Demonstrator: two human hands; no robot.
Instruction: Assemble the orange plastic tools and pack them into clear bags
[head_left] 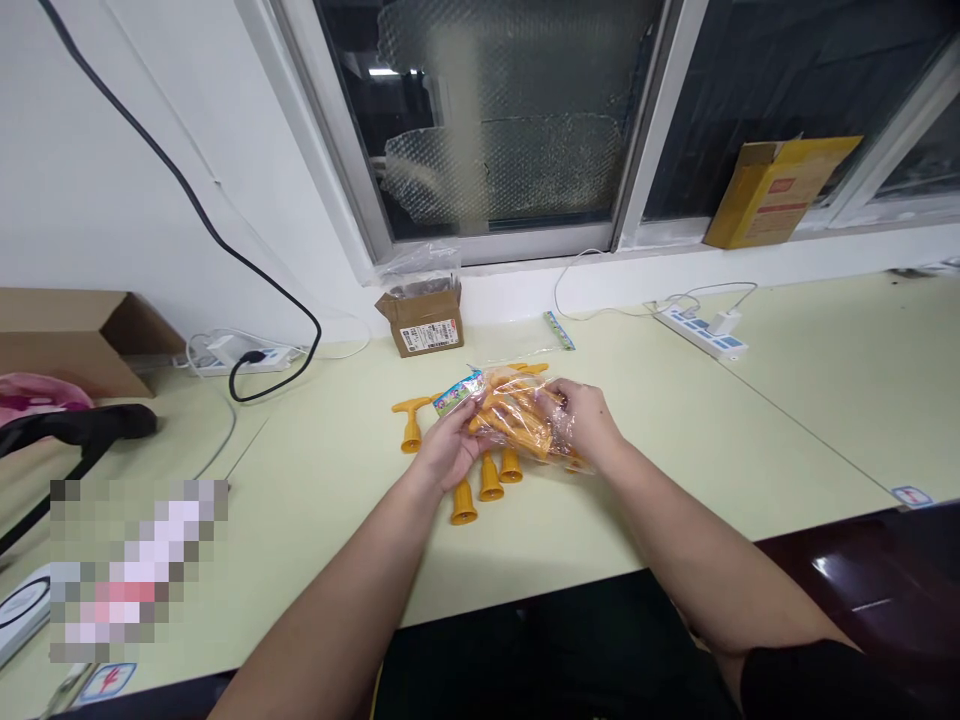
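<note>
A clear plastic bag [517, 420] with several orange-yellow plastic pieces inside is held between both hands above the table. My left hand [452, 440] grips its left end, beside a colourful printed header strip [459, 393]. At the bag's right side, my right hand [585, 415] has its fingers closed on the plastic. Loose yellow pieces with flared ends lie around the bag: one T-shaped piece [410, 425] to the left, and others [463, 503] below the hands. The parts beneath the bag are partly hidden.
Behind the bag stand a small open cardboard box [431, 325] and a second printed strip [559, 331]. Power strips [701, 330] with cables lie to right and left. A larger carton [67, 335] is at left; a yellow box [780, 195] leans on the window.
</note>
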